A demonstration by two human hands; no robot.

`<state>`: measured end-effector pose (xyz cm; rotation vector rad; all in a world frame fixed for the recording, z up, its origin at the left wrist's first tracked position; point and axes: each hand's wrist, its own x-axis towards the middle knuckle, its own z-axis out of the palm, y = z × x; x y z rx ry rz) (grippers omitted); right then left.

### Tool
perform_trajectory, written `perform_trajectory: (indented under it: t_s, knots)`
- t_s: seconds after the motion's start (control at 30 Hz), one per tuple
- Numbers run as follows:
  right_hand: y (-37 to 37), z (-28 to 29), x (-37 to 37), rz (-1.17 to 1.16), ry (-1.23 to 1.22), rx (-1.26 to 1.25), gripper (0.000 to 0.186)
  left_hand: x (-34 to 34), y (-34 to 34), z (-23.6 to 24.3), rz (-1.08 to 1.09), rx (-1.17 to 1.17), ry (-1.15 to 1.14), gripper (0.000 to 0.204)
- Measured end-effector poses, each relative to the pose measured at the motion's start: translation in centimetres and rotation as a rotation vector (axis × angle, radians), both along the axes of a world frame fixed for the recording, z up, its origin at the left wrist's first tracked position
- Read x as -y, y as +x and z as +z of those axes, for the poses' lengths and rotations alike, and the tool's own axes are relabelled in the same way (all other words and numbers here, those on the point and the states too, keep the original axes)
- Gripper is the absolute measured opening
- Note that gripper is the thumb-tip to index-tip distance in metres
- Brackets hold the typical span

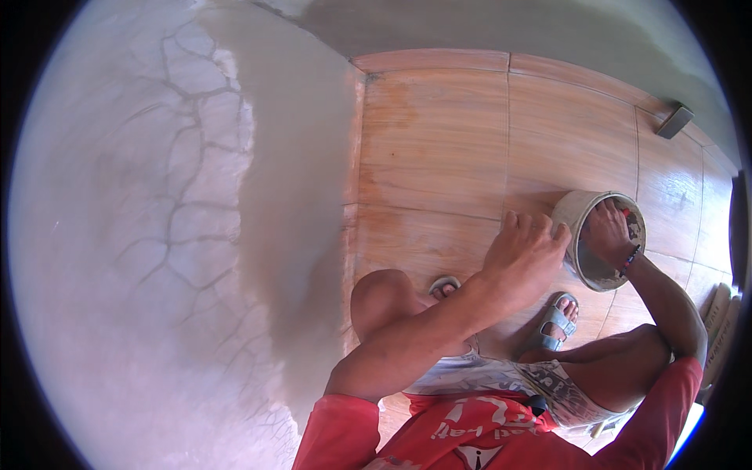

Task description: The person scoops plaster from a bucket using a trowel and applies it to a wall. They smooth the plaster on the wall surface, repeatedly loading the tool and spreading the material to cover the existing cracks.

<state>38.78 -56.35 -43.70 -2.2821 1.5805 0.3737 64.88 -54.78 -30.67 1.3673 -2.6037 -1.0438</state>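
A round whitish bucket [576,205] stands on the floor at right of centre, its rim and inside smeared with grey. My right hand [608,232] reaches down inside it, fingers closed around something mostly hidden; only a small red bit shows beside the fingers. A dark beaded bracelet [630,260] circles that wrist. My left hand [526,244] hovers by the bucket's left side, fingers loosely bent and apart, with nothing visible in them. Whether a fingertip touches the bucket wall I cannot tell.
To the left rises a wall [294,172], partly coated in grey, its paler part crossed by branching cracks. Wood-look tiles [439,141] cover the floor. A small dark block [675,122] lies near the far skirting. My sandalled foot [558,321] is beside the bucket. Pale bags [717,325] lie at far right.
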Motion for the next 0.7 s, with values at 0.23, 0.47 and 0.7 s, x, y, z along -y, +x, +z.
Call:
perform_trajectory:
  t_s: [0.23,0.47,0.7]
  knots:
    - [1.0,3.1,-0.1,-0.182,0.060,0.188,0.052,-0.9,0.0,-0.3,0.006,-0.001,-0.079,0.046]
    - [-3.7,5.7,-1.0,-0.172,0.073,0.467,0.058,-0.9,0.1,0.3,-0.004,0.005,-0.005,0.045]
    - [-4.5,7.3,-1.3,-0.131,0.547,0.525,0.045,-1.1,-0.5,0.3,-0.007,-0.019,-0.022,0.044]
